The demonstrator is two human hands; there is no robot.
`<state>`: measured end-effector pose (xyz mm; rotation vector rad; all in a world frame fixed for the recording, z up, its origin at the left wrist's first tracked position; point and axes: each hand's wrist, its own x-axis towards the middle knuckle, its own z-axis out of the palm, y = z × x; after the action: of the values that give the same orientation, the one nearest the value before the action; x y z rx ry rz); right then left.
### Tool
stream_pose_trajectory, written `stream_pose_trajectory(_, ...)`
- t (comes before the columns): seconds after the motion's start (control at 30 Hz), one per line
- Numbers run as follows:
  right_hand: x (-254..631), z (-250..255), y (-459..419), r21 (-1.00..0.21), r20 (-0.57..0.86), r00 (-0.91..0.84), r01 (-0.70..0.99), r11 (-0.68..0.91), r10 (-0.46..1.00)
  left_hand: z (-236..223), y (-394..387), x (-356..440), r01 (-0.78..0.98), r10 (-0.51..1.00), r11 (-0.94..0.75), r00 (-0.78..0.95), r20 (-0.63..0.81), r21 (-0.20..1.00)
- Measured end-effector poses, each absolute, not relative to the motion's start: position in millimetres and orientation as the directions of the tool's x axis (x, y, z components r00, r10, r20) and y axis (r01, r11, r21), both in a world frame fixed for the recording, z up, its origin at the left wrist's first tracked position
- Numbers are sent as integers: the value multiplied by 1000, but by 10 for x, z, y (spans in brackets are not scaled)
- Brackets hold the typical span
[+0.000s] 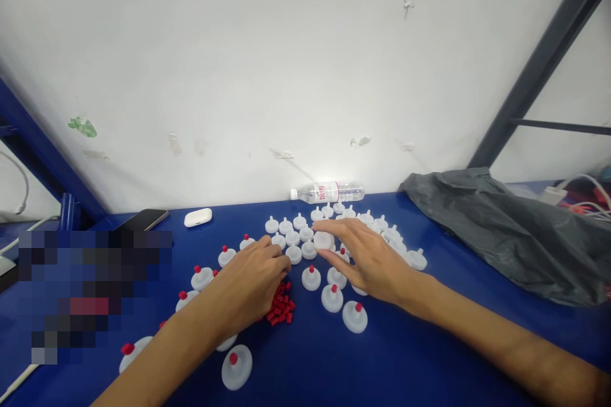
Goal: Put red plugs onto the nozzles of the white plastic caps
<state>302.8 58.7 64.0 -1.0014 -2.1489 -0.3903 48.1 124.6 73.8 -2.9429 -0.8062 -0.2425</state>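
Note:
On the blue table (363, 362) lie several white plastic caps; some carry a red plug (311, 269), others at the back (285, 226) have none. My right hand (370, 259) reaches over them, its thumb and fingers pinching a plain white cap (323, 240). My left hand (251, 283) lies palm down, fingers curled over a small pile of loose red plugs (281, 310); what its fingertips hold is hidden.
A clear water bottle (328, 192) lies on its side against the white wall. A white earbud case (197, 217) and a dark phone (143, 219) sit at back left. A crumpled grey plastic bag (506, 229) covers the right side, with cables (580, 194) behind it.

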Motion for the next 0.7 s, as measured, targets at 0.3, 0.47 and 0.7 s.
stream_pose_trajectory(0.3,3027,648,600,-6,711,-456,757,653,535,743,1291,432,552,537,-833,822,190,-31)
stream_pose_trajectory(0.47,3048,636,596,11,689,-475,762,648,548,671,1332,437,527,502,-849,828,250,-41)
stream_pose_trajectory(0.7,3038,646,605,56,724,-488,745,665,487,769,1244,476,487,437,-873,756,488,27)
